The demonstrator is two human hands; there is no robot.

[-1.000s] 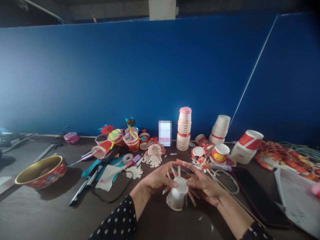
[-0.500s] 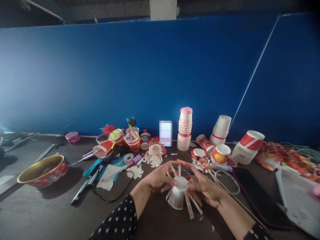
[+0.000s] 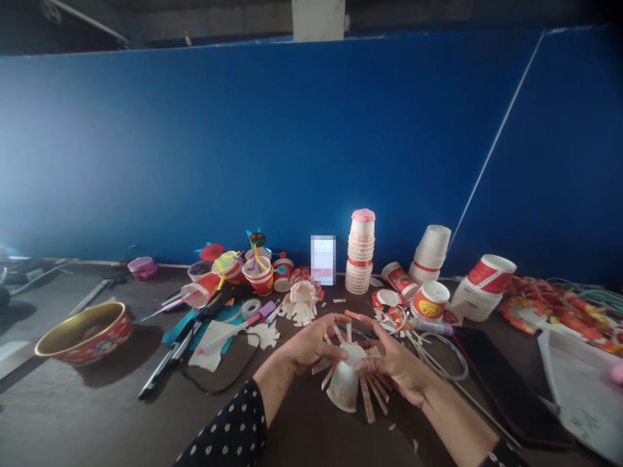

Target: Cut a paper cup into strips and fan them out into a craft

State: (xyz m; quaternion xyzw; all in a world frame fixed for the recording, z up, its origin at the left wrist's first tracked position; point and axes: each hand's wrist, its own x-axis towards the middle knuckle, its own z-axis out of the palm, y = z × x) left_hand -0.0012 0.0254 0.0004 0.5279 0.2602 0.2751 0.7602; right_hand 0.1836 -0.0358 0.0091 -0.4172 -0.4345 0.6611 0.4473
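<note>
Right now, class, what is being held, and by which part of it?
The left hand and right hand hold a paper cup with cut strips, their fingers pressing either side of its pale round end.

A blue partition wall [image 3: 243, 143] is seen across the bg, w/ a pale diagonal seam [image 3: 496, 136] twd the R. A square concrete pillar [image 3: 318, 19] is visible above it, w/ a pale pipe [image 3: 87, 19] under the dark ceiling at top L. Wall base is met by a dark brown tabletop [image 3: 48, 402]. Light is brightest on L of wall, dimmer twd R corner.
</note>
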